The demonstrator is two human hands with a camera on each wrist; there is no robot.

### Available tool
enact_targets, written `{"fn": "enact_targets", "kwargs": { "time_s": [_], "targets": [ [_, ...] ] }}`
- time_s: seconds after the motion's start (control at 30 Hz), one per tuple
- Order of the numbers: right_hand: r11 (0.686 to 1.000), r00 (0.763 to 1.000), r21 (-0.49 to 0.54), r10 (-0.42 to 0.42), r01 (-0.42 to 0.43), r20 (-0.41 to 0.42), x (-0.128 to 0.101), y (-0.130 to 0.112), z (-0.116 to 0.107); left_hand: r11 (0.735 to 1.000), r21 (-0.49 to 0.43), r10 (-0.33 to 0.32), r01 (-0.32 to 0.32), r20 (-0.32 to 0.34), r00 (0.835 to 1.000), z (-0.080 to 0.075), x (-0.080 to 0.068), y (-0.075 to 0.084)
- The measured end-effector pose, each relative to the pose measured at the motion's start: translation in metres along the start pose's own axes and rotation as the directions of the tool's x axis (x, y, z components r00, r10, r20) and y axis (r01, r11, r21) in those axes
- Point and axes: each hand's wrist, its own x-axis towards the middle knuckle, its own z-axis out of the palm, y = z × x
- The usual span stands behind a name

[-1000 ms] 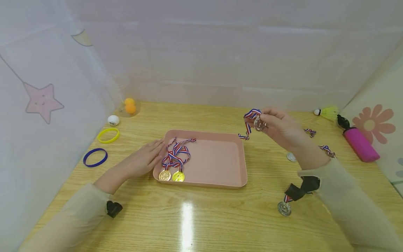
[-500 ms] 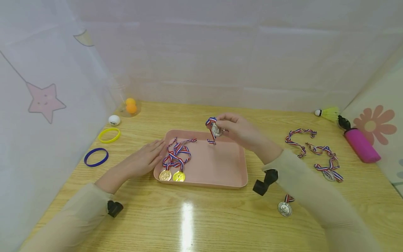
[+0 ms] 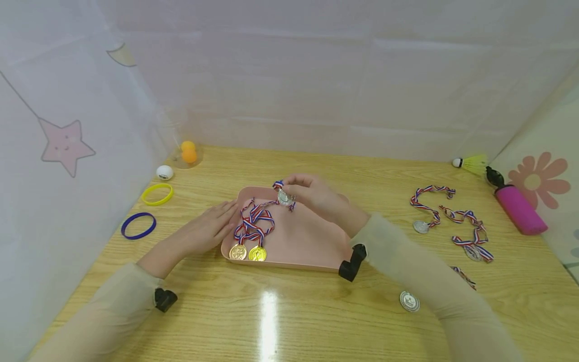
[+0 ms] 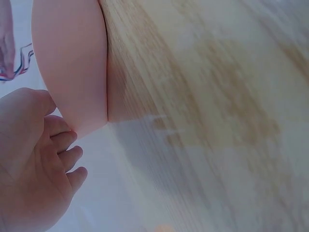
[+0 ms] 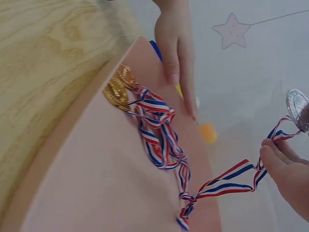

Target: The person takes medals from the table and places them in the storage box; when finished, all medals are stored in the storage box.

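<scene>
Your right hand [image 3: 316, 197] pinches a silver medal [image 3: 285, 197] between thumb and fingertips, fingers curled around it, holding it above the far left part of the pink tray [image 3: 312, 241]; its red, white and blue ribbon [image 5: 227, 180] hangs down and reaches the tray floor. Just beside it in the tray lie two gold medals [image 3: 247, 252] side by side, their striped ribbons bunched together above them. Your left hand [image 3: 203, 232] lies flat with straight fingers, holding nothing, fingertips resting against the tray's left edge. On the wooden table [image 3: 289, 311] to your right, more silver medals with ribbons [image 3: 452, 221] lie spread out, well apart from the tray. To your left lie a yellow wristband [image 3: 156, 194] and a blue wristband [image 3: 137, 225].
</scene>
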Motion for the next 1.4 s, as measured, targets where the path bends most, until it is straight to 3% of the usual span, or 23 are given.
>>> {"fn": "enact_targets", "kwargs": {
  "time_s": [0.17,0.4,0.7,0.87,1.03,1.17,1.4],
  "targets": [
    [0.983,0.995,-0.153,0.097,-0.098,-0.016,-0.003,0.017,0.006,1.000,-0.004,-0.002,0.002,0.006,1.000,-0.001,-0.001,0.001],
    [0.982,0.995,-0.168,0.076,-0.087,-0.071,-0.003,0.034,0.011,1.000,0.003,0.001,-0.001,0.003,1.000,-0.002,0.000,0.001],
    [0.959,0.978,-0.194,0.197,-0.208,-0.072,-0.009,0.039,0.020,1.000,0.014,-0.010,0.010,0.008,1.000,0.002,0.000,-0.004],
    [0.923,0.979,-0.326,0.190,-0.204,-0.075,-0.012,0.045,0.023,1.000,0.015,-0.013,0.012,0.013,1.000,0.002,0.000,-0.004],
    [0.846,0.994,-0.523,0.110,-0.105,-0.020,-0.012,0.052,0.025,1.000,0.015,-0.016,0.016,0.020,1.000,0.002,0.000,-0.004],
    [0.785,0.993,-0.615,0.111,-0.067,0.033,-0.013,0.058,0.027,1.000,0.008,-0.018,0.018,0.023,1.000,0.002,0.001,-0.004],
    [0.795,0.979,-0.596,0.191,-0.113,0.068,-0.016,0.070,0.029,1.000,0.008,-0.012,0.012,0.026,1.000,0.002,0.001,-0.004]
  ]
}}
